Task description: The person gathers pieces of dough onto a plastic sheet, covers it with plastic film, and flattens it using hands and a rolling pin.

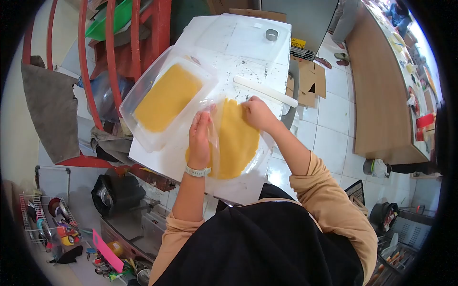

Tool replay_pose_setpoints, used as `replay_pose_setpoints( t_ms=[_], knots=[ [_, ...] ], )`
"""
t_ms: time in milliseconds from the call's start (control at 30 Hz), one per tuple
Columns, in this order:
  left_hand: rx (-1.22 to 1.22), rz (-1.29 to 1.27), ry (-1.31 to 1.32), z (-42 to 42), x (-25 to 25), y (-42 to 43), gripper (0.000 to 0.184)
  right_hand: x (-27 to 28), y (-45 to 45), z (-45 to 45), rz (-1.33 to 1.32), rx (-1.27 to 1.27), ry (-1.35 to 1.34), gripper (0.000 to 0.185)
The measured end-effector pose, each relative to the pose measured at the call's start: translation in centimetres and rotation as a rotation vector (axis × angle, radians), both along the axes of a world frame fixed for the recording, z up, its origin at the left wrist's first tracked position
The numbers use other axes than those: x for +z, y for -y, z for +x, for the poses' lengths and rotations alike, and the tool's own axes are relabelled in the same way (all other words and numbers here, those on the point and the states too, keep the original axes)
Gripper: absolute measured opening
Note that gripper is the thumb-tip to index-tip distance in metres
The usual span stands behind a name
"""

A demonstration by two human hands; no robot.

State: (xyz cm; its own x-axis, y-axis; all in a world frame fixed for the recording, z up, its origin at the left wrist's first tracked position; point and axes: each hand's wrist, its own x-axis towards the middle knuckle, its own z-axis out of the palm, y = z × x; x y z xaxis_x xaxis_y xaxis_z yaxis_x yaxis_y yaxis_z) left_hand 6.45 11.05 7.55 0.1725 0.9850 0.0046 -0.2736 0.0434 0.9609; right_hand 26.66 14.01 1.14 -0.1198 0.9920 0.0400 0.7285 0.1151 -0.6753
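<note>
A flat yellow sheet of dough (238, 138) lies on the white table in front of me. Clear plastic film (214, 143) is lifted along its left side, and my left hand (200, 136), wearing a pale wristwatch, is closed on that film. At the dough's upper right edge my right hand (257, 113) is closed with curled fingers; what they pinch is hidden. To the left stands a clear plastic tub (138, 90) with another yellow dough layer (169, 97) in it. A white rolling pin (265, 90) lies just beyond my right hand.
A grey tape roll (271, 35) sits at the far end of the white table (222, 57). Red metal railings (113, 62) stand at the left. A cardboard box (307, 78) is on the floor beyond the table, and a long wooden counter (381, 95) runs along the right.
</note>
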Motion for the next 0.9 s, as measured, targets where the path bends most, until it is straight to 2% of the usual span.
replay_pose_setpoints(
  t_ms=[67, 200, 300, 467, 600, 700, 800, 900],
  knots=[
    [-0.016, 0.034, -0.012, -0.1, 0.2, -0.5, 0.031, -0.8, -0.6, -0.5, 0.078, 0.006, -0.068, 0.023],
    [0.003, -0.031, -0.050, 0.3, 1.3, -0.6, 0.023, -0.1, -1.7, -0.4, 0.056, 0.007, -0.064, 0.026],
    [-0.017, -0.008, -0.066, 0.6, 1.2, -0.9, 0.019, -0.7, -2.2, -1.1, 0.140, -0.011, -0.172, 0.029],
    [-0.005, 0.012, -0.065, 0.8, 0.8, -1.3, 0.017, -0.9, -2.4, -0.9, 0.066, 0.010, -0.147, 0.030],
    [-0.027, 0.022, -0.017, 0.7, 0.0, -1.4, 0.021, -0.2, -2.5, -0.5, -0.005, 0.077, -0.169, 0.031],
    [-0.027, 0.031, -0.032, 0.8, 0.2, -1.4, 0.027, -0.6, -3.0, -0.7, 0.009, 0.016, -0.199, 0.033],
    [-0.029, 0.022, -0.034, 1.0, 0.4, -1.2, 0.028, -1.8, -3.8, -1.2, 0.088, 0.117, -0.119, 0.035],
    [-0.039, 0.004, -0.014, 1.2, 0.6, -1.0, 0.027, -1.8, -4.3, -1.5, 0.006, 0.051, -0.152, 0.038]
  ],
)
